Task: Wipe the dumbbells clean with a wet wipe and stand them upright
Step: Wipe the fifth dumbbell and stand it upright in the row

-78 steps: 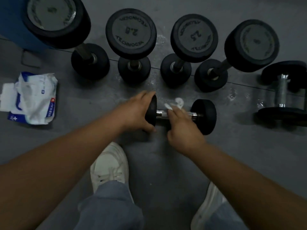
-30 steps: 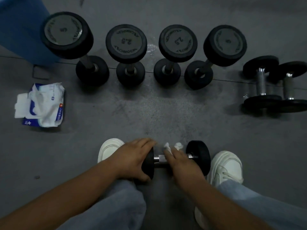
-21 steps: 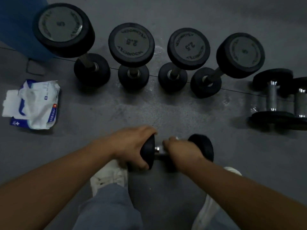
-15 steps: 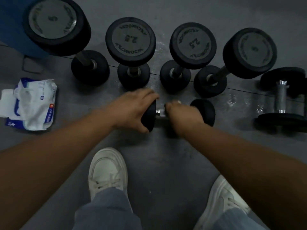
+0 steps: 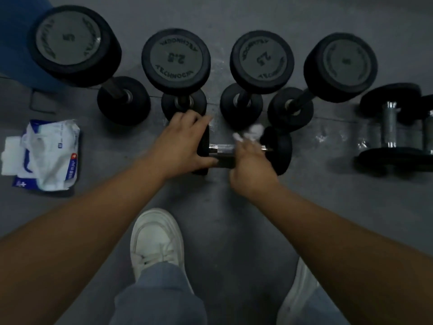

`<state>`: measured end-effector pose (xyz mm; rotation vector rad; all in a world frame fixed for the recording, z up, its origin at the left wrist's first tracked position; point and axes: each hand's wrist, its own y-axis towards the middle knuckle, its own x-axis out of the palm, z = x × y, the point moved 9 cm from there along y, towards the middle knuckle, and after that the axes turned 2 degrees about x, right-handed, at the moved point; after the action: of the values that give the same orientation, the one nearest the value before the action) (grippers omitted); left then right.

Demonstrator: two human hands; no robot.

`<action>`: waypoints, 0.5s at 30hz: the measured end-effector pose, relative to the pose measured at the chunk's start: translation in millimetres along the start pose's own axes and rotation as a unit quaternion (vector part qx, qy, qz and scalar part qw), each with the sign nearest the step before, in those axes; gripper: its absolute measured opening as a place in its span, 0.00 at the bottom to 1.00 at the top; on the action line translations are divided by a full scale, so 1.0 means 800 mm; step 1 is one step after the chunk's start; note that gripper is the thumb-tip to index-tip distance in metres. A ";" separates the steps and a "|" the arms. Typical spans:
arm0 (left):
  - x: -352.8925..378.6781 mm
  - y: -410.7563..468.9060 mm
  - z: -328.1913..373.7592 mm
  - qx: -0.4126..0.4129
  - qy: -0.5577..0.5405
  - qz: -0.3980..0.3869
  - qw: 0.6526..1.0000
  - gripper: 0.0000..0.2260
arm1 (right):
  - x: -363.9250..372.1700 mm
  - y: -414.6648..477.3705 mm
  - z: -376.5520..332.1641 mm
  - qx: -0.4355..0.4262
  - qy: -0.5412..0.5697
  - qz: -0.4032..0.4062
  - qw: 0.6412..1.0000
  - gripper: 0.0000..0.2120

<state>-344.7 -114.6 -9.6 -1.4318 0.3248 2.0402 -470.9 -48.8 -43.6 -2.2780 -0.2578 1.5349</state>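
Fingers [image 5: 187, 120] of left hand [image 5: 180, 146] clasp dumbbell [image 5: 281, 148] end; right hand [image 5: 251, 165] pinches wet wipe [image 5: 255, 131].

Held dumbbell [image 5: 223, 148]: left head largely covered by the left hand [image 5: 180, 146]; handle partly hidden under the right hand [image 5: 251, 165].
Wet wipe [image 5: 254, 132]: outline smeared by blur.
Rightmost dumbbell [image 5: 427, 107]: cut off by the right edge.
Wipe pack [image 5: 49, 156]: print too small to be read.

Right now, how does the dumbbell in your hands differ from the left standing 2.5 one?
The small dumbbell lies on its side; the left 2.5 dumbbell stands on end. The left hand grips the small dumbbell's head and the right hand holds a wet wipe at its handle; the left 2.5 dumbbell is not gripped. Both have black round heads.
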 end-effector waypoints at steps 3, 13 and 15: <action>0.025 -0.015 0.008 -0.006 0.023 -0.047 0.999 0.50 | 0.012 -0.025 -0.008 -0.037 0.051 -0.011 0.998 0.35; 0.040 -0.091 0.043 -0.005 0.004 -0.070 0.998 0.49 | 0.044 -0.097 -0.018 0.033 0.054 -0.013 0.998 0.38; 0.034 -0.092 0.050 0.000 0.010 -0.068 0.998 0.46 | 0.059 -0.112 -0.034 -0.019 0.049 -0.047 0.998 0.37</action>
<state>-335.9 -27.0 -8.2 -1.4345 0.2304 1.9182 -422.2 44.2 -38.1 -2.3272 -0.3648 1.3790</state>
